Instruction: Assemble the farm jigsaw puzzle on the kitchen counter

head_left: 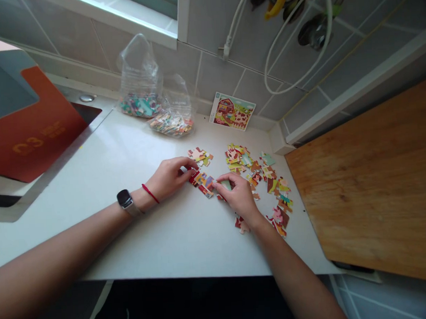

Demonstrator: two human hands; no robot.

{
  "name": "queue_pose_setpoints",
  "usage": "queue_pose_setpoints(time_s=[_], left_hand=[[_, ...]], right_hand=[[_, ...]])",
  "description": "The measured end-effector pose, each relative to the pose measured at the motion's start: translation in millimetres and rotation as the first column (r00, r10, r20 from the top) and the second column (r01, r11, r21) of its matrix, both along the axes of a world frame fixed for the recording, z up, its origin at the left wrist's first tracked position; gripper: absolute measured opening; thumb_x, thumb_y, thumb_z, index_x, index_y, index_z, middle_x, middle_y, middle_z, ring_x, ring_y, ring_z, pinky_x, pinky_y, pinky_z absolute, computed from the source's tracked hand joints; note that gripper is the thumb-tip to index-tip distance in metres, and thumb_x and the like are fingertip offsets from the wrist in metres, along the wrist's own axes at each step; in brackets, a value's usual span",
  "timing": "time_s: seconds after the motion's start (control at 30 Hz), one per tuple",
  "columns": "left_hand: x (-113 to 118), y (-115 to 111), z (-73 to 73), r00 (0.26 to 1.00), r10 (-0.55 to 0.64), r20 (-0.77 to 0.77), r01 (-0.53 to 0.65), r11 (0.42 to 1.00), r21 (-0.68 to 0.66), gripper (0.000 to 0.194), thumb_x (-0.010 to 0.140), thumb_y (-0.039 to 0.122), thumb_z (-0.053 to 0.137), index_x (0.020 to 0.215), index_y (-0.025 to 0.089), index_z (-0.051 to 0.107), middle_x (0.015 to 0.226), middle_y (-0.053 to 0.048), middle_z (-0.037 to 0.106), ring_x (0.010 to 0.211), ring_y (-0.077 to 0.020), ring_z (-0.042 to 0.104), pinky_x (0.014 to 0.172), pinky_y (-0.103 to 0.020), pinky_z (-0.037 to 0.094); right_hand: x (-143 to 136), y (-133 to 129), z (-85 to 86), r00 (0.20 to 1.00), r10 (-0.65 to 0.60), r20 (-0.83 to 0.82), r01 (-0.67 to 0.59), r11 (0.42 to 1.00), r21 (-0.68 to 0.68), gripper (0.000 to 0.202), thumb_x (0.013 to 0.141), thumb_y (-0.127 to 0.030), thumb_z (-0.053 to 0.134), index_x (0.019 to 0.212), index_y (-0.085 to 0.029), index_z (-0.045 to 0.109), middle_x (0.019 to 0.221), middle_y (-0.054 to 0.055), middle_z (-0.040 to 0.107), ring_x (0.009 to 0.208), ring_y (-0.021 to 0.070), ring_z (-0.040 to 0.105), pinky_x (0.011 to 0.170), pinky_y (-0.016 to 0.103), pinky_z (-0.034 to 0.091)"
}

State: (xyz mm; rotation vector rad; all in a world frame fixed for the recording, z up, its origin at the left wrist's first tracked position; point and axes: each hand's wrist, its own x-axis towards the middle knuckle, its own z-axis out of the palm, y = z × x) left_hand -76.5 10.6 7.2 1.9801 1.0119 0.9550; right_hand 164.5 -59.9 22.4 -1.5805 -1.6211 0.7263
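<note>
Several joined puzzle pieces [204, 182] in red, purple and yellow lie on the white counter between my hands. My left hand [174, 176] has its thumb and fingers together at the upper left edge of these pieces. At their right side, my right hand [235, 189] pinches a puzzle piece between thumb and fingers. A small joined group with pink-brown spots [199, 156] sits just above my left fingertips. Loose puzzle pieces [238, 157] are heaped beyond my right hand, and more pieces [280, 194] spread to its right.
Two clear bags of puzzle pieces [140, 104] [172, 123] stand at the back. A picture card [233, 111] leans on the tiled wall. An orange box [35, 134] is at the left, a wooden board [372, 180] at the right. A white cable [271, 72] hangs above.
</note>
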Motion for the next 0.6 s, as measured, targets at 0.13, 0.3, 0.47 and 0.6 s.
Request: queue_pose_setpoints(time_s=[0.13, 0.3, 0.47, 0.6], left_hand=[[-1, -2, -4.7, 0.978, -0.033, -0.208, 0.084, 0.966, 0.243, 0.028, 0.098, 0.042, 0.067, 0.114, 0.020, 0.074, 0.124, -0.013, 0.074, 0.118, -0.0309, 0.067, 0.104, -0.049, 0.054], [-3, -7, -5.7, 0.923, -0.041, -0.382, 0.167, 0.938, 0.303, 0.044, 0.093, 0.057, 0.074, 0.120, 0.023, 0.073, 0.132, -0.014, 0.068, 0.119, -0.0352, 0.063, 0.100, -0.053, 0.053], [-3, -8, -4.8, 0.911, -0.050, -0.408, 0.184, 0.937, 0.296, 0.026, 0.096, 0.042, 0.074, 0.112, 0.022, 0.076, 0.121, -0.012, 0.072, 0.109, -0.0310, 0.066, 0.093, -0.046, 0.055], [-5, -5, -3.2, 0.908, -0.081, -0.412, 0.216, 0.932, 0.293, 0.017, 0.097, 0.036, 0.073, 0.105, 0.023, 0.079, 0.119, -0.010, 0.075, 0.108, -0.0291, 0.068, 0.094, -0.043, 0.056]], right_hand=[[8, 1, 7.5, 0.976, 0.110, 0.189, -0.119, 0.992, 0.038, 0.006, 0.088, -0.028, 0.076, 0.084, -0.024, 0.077, 0.089, 0.005, 0.075, 0.086, 0.0223, 0.069, 0.084, 0.035, 0.055], [25, 5, 9.1, 0.939, 0.127, 0.318, -0.125, 0.992, -0.028, 0.009, 0.088, -0.018, 0.072, 0.094, -0.022, 0.076, 0.100, 0.007, 0.073, 0.098, 0.0252, 0.069, 0.094, 0.042, 0.055], [28, 4, 11.7, 0.898, 0.115, 0.424, -0.172, 0.980, 0.099, 0.021, 0.095, -0.020, 0.066, 0.113, -0.024, 0.077, 0.129, 0.012, 0.069, 0.127, 0.0316, 0.058, 0.114, 0.055, 0.046], [19, -1, 10.5, 0.807, 0.394, 0.440, -0.451, 0.892, 0.030, 0.028, 0.098, -0.028, 0.071, 0.125, -0.031, 0.077, 0.140, 0.007, 0.068, 0.141, 0.0311, 0.050, 0.121, 0.057, 0.042]])
